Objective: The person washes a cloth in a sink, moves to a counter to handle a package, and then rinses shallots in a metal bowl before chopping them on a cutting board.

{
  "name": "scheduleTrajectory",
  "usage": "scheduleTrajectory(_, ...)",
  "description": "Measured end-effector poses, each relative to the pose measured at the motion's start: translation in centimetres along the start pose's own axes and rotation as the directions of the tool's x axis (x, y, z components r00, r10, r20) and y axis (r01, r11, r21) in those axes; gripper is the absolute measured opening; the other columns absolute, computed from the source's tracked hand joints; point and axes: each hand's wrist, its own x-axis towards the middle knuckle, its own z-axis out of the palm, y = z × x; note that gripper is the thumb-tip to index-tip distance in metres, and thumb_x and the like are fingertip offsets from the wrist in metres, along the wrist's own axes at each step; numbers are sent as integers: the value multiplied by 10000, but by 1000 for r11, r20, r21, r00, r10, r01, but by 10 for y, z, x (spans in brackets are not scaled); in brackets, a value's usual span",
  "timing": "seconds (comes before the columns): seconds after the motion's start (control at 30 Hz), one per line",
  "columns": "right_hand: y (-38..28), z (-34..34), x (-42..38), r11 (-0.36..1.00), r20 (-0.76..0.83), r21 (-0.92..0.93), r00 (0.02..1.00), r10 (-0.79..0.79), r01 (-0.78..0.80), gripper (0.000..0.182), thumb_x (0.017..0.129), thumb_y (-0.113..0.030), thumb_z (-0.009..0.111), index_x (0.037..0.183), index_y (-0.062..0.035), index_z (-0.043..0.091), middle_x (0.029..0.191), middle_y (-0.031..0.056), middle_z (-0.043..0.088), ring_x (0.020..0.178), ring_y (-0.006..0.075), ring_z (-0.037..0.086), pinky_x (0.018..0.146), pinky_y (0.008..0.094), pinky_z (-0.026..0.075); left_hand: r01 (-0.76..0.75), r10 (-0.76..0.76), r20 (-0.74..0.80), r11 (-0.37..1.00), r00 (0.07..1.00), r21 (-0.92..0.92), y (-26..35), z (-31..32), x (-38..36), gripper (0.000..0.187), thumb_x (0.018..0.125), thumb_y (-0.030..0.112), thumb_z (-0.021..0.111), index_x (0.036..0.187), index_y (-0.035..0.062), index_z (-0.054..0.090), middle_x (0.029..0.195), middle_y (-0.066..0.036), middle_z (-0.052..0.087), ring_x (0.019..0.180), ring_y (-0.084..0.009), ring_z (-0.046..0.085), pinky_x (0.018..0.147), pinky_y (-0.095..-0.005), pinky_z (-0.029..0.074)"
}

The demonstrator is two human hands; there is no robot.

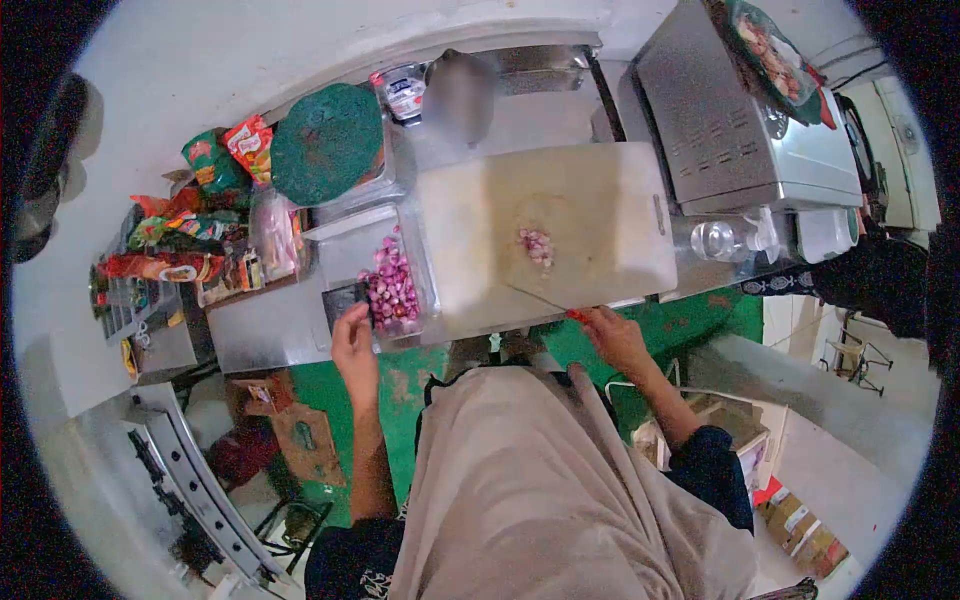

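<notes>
My right hand (612, 338) grips a knife by its red handle (576, 315), the thin blade (536, 296) lying over the front of a white cutting board (600, 200). A small pile of cut shallots (537, 247) sits mid-board. My left hand (354, 342) is at the front left corner of a clear plastic tray (335, 240), its fingers loosely bent and the thumb apart. Beside those fingertips is a dark rectangular piece (345, 298). Several purple shallots (392, 285) lie in the tray, just right of this hand.
Behind the tray is a container with a round green cover (328, 143). Food packets (190, 225) crowd the counter's left. A silver appliance (710, 120) stands at the right, near a clear bottle (718, 241). Another person's dark sleeve (850, 285) shows at far right.
</notes>
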Motion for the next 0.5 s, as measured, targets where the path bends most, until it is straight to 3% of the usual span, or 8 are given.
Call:
scheduleTrajectory(0.1,-10,-17,8,993,-66,94,994,85,-79,270,894,-239,558,1128,-106,557,970,141,617,828,357,619,679,428,502,-50,41,63,987,997,153,5,-1,22,194,879,15,527,1036,22,640,1066,-113,626,991,-196,590,858,-297,458)
scheduleTrajectory(0.2,-13,-10,8,955,-50,270,989,142,-124,313,911,-292,539,1195,-161,534,997,100,639,819,352,627,691,436,509,-116,70,151,939,986,324,-6,5,53,204,861,57,563,1045,44,649,1031,-123,631,959,-201,599,822,-293,465)
scheduleTrajectory(0.3,-45,-23,11,907,8,378,980,199,-187,374,873,-330,602,1185,-131,543,981,127,658,826,354,634,711,429,507,-18,-24,136,954,990,300,-2,26,77,227,813,70,591,1032,62,652,1018,-143,626,945,-253,603,806,-329,480)
scheduleTrajectory(0.4,-54,-12,13,866,38,434,966,256,-246,480,821,-375,663,1180,-94,514,960,172,660,829,361,642,722,434,509,-404,327,248,821,912,404,-14,48,100,235,781,87,599,1011,67,647,1014,-151,622,958,-307,591,809,-391,485)
scheduleTrajectory(0.5,-68,-21,12,843,99,442,951,294,-307,545,783,-359,709,1176,-64,475,948,200,654,832,372,645,719,433,511,-464,301,387,760,872,454,-13,58,112,238,753,87,601,988,60,628,1004,-154,617,973,-345,574,814,-431,477)
